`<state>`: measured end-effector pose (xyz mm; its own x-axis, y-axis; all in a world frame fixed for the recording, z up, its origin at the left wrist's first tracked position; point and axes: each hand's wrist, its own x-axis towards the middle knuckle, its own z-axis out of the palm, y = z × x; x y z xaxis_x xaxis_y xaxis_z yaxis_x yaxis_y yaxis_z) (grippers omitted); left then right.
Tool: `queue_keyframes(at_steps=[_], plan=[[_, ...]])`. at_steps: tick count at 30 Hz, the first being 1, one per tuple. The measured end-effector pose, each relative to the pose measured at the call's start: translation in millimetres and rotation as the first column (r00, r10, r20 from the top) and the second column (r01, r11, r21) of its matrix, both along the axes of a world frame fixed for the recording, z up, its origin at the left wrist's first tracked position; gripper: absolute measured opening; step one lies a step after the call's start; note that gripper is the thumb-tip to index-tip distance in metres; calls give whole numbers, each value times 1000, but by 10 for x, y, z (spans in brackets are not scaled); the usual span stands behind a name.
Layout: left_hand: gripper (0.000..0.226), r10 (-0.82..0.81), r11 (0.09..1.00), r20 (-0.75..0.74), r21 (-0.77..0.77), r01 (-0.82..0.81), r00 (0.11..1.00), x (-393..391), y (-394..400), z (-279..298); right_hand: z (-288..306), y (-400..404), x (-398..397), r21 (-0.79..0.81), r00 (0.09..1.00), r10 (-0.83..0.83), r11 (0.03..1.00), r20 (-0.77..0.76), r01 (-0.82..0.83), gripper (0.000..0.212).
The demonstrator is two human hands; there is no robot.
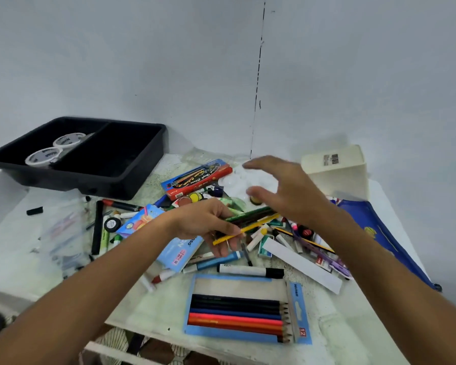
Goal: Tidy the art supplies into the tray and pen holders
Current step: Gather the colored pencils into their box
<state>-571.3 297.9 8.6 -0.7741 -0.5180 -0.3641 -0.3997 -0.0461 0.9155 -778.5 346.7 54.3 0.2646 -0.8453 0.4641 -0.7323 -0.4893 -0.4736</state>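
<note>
I am early in this job, by my reckoning. My left hand (pixel 208 222) has its fingers curled round a small bundle of pencils (pixel 250 219), a yellow one and some green and dark ones, held just above the heap in the middle of the worktop (pixel 169 306). My right hand (pixel 282 188) hovers beyond the bundle with fingers spread and relaxed, holding nothing; it is blurred.

What looks done: the black tray (pixel 132 177) at the far left holds two white round tubs (pixel 55 151) in its left compartment, while the right compartment looks dark and I cannot make out anything in it. A cream box (pixel 337 175) stands at the far right by the wall; I take it for a pen holder, though I cannot see inside it.

What is left is most of it. Markers, glue sticks, erasers and a ruler lie scattered. A red box of brushes (pixel 198 180) sits behind the heap, an open pack of coloured pencils (pixel 237 317) lies nearest me, and a blue pouch (pixel 379 233) lies at the right. A clear bag (pixel 63 233) of pens lies at the left.
</note>
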Motion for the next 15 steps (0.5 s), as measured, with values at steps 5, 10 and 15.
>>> queue_keyframes(at_steps=[5, 10, 15], plan=[[15, -90, 995, 144, -19, 93, 985, 170, 52, 54, -76, 5, 351, 613, 873, 351, 786, -339, -78, 23], [15, -229, 973, 230, 45, 225, 946, 322, 168, 24, -229, -33, 450, 835, 860, 503, 506, -81, -217, 11], [11, -213, 976, 262, 12, 217, 941, 463, 245, -80, -455, -15, 512, 913, 887, 402, 232, 226, -337, 20]])
